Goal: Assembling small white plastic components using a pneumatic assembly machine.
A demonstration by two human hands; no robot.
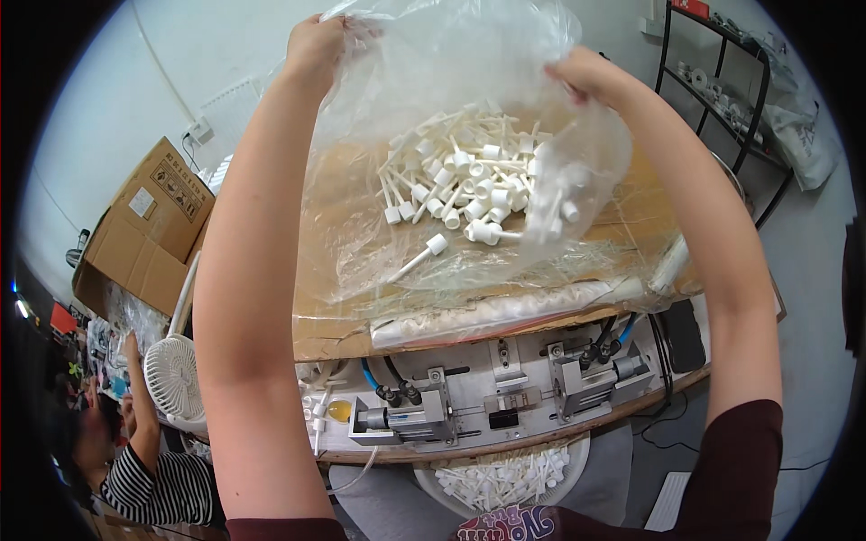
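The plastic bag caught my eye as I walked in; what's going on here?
A person's left hand and right hand each grip a clear plastic bag, holding it up over some cardboard. White plastic pieces lie heaped below, some seen through the bag. More sit in a basket nearer the person.

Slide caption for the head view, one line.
Left hand and right hand hold up a clear plastic bag by a heap of white plastic pieces over cardboard.
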